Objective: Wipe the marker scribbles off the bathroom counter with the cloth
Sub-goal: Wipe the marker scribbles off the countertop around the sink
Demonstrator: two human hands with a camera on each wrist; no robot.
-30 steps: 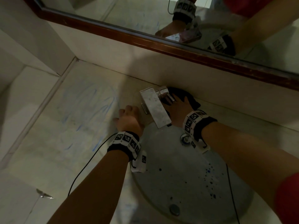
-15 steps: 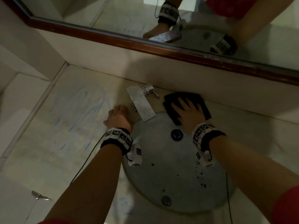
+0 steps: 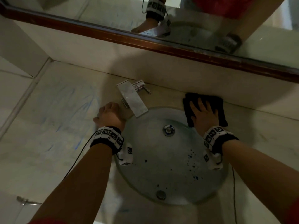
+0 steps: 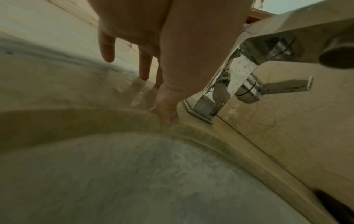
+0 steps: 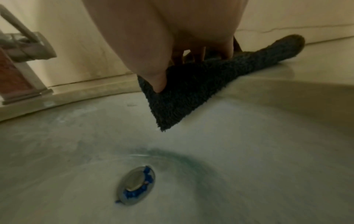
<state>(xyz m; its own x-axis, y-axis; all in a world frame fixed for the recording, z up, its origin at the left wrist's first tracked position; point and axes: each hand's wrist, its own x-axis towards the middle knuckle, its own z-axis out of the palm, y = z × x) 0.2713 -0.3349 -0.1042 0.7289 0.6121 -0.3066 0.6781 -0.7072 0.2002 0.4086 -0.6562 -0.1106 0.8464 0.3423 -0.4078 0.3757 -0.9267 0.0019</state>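
Observation:
Blue marker scribbles (image 3: 80, 109) cover the pale counter (image 3: 48, 159) left of the sink. A black cloth (image 3: 217, 102) lies at the back right rim of the basin, near the backsplash. My right hand (image 3: 203, 113) presses flat on it with fingers spread. In the right wrist view the thumb of that hand (image 5: 172, 45) pins a corner of the cloth (image 5: 191, 94) that hangs over the rim. My left hand (image 3: 110, 113) rests on the counter just left of the faucet; its fingertips (image 4: 145, 75) touch the counter and it holds nothing.
A chrome faucet (image 3: 132, 98) stands at the back between my hands. The round basin (image 3: 161, 175) below it has blue specks and blue bits at the drain (image 5: 136, 184). A wood-framed mirror (image 3: 145, 40) runs above the backsplash. A wall closes the left side.
My right hand has slid the cloth from behind the faucet to the right along the back of the counter. The left hand has stayed beside the faucet.

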